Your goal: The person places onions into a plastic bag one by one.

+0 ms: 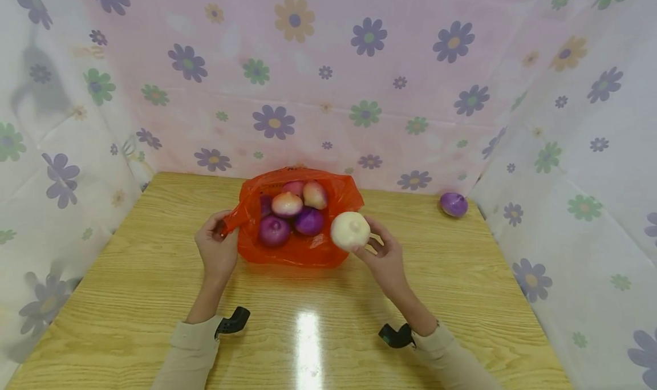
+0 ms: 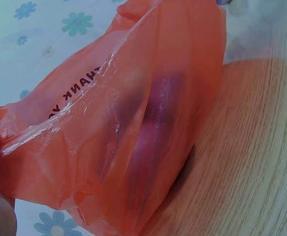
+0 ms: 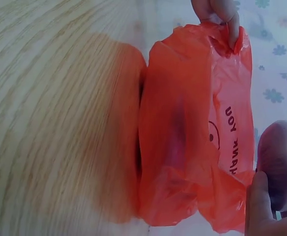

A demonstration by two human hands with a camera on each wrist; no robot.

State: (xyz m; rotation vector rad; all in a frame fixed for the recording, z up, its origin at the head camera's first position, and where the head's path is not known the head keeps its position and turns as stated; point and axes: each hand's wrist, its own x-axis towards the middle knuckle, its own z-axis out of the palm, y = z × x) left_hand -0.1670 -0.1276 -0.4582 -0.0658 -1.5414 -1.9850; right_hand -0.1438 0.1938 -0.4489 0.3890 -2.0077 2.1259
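A red plastic bag (image 1: 292, 258) lies with its mouth spread toward me on the table, several purple and reddish onions (image 1: 274, 231) inside. My left hand (image 1: 218, 247) pinches the bag's gathered left handle, seen also at the edge of the left wrist view. At the bag's right rim, my right hand (image 1: 384, 259) holds a pale, whitish onion (image 1: 350, 231) between thumb and fingers. That onion (image 3: 278, 164) looks dark and shaded in the right wrist view. Through the bag (image 2: 99, 162), dark shapes show in the left wrist view.
One purple onion (image 1: 454, 204) sits alone at the table's back right corner. The wooden table (image 1: 246, 350) meets flowered cloth (image 1: 328, 82) at the back and both sides. Black wrist camera mounts (image 1: 233, 320) stick out from both sleeves.
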